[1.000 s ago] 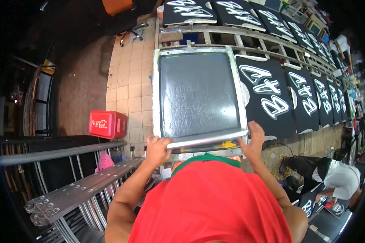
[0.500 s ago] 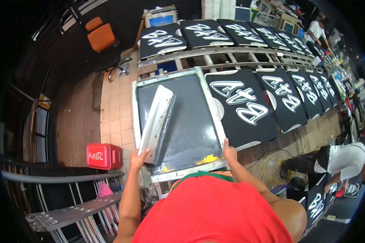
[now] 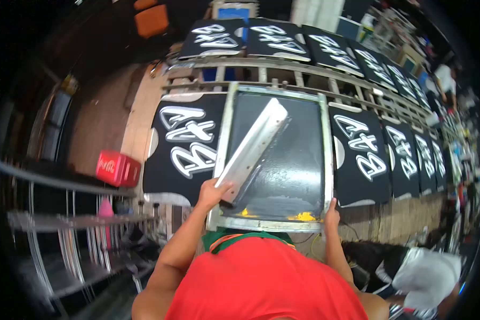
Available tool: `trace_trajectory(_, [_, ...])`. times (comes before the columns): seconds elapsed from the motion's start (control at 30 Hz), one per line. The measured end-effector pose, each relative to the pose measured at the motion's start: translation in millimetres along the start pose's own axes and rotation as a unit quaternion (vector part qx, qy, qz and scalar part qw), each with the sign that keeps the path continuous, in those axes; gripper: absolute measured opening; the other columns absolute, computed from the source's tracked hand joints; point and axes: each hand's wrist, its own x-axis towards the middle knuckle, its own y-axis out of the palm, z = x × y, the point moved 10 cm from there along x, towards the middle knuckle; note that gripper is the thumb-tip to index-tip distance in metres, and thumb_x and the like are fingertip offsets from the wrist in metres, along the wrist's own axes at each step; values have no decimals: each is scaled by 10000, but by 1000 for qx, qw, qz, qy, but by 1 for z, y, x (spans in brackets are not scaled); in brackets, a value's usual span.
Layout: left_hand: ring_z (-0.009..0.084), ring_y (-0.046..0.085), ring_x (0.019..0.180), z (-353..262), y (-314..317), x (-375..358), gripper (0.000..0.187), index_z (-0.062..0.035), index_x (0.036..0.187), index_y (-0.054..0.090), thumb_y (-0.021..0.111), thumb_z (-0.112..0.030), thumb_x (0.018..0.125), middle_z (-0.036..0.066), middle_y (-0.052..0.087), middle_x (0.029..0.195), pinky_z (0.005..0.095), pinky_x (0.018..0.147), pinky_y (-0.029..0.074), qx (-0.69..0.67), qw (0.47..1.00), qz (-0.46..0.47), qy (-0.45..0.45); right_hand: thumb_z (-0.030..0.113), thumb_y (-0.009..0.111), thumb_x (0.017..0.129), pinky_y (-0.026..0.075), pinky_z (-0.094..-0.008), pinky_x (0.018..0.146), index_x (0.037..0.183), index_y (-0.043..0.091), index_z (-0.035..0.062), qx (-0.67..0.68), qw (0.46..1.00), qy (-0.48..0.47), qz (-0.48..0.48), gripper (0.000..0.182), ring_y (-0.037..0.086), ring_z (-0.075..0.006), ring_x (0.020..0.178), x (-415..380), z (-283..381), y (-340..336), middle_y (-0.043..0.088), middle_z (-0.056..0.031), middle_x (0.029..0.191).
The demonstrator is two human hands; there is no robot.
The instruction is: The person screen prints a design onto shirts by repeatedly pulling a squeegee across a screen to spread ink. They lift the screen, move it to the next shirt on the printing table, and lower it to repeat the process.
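"Where's the metal bar (image 3: 253, 144)?"

"Slanting across the framed screen (image 3: 282, 154), its lower end gripped in the left hand (image 3: 213, 193)."

"And the right hand (image 3: 332, 214)?"

"Curled at the frame's near right corner (yellow smears (image 3: 303, 216) close by), black printed panels (image 3: 189, 141) either side."

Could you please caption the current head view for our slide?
Bare hands steady a metal-edged rectangular screen frame holding a long silver squeegee, among black panels with white lettering.
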Motion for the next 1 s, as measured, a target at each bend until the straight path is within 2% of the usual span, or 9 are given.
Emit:
trace_trajectory(0.13, [340,742,870,-21,35,-1,542,-10,1095,756,791,-469,809,213,752,924,413,791,551,39,999,-23,-20,836,308,927,438,-491,1011,1188,654,-156,3,999,-33,39,1082,594,-459,1216,55,5,-18,631,-357,1257])
trace_trajectory(0.27, [232,724,767,-52,44,4,519,19,1060,758,801,-441,824,168,756,861,376,734,542,68,995,-69,-12,817,346,938,452,-460,993,1201,681,-112,15,996,-42,72,1022,631,-382,1156,67,20,-27,677,-277,1227])
trace_trajectory(0.43, [297,745,794,-56,53,15,574,-4,1083,765,804,-500,796,196,752,847,410,753,551,105,992,-70,-17,743,446,964,455,-408,980,1258,655,-101,134,980,-91,114,918,640,-339,1121,71,35,-28,691,-236,1210])
trace_trajectory(0.5, [303,750,802,-53,54,16,568,-18,1082,769,810,-502,786,195,754,844,412,761,556,95,993,-68,-24,666,493,991,460,-400,943,1235,663,-83,134,984,-105,55,806,643,-318,1048,78,33,-30,701,-208,1147])
trace_trajectory(0.57, [303,752,797,-51,59,17,559,-26,1082,772,809,-499,786,189,755,839,407,760,558,70,996,-45,-18,595,513,1015,464,-407,899,1146,683,-64,78,978,-196,9,694,633,-306,976,69,49,-39,697,-196,1079])
trace_trajectory(0.67, [348,738,831,-39,67,18,595,-6,1055,763,800,-532,780,210,740,837,427,780,557,59,997,-47,-12,539,531,1027,462,-418,864,1046,673,-59,53,975,-217,11,614,612,-299,917,77,49,-32,680,-182,995])
trace_trajectory(0.73, [411,713,889,-32,71,17,644,27,1016,747,786,-571,778,244,718,832,458,830,550,30,999,-20,-21,533,542,1024,463,-414,859,1031,669,-60,43,977,-207,10,607,600,-289,902,76,47,-26,674,-175,983])
trace_trajectory(0.83, [349,737,778,-22,75,21,557,9,992,768,815,-504,780,209,722,772,422,734,552,80,996,-32,-8,524,561,1019,462,-403,852,1006,663,-63,37,979,-198,-10,595,577,-265,877,80,47,-22,660,-159,955])
trace_trajectory(1.0, [376,720,755,-29,71,20,567,25,930,756,815,-516,772,226,696,735,446,728,546,68,997,-21,6,525,575,1015,460,-388,857,1018,667,-62,33,982,-183,-12,594,567,-237,880,79,46,-20,662,-142,959])
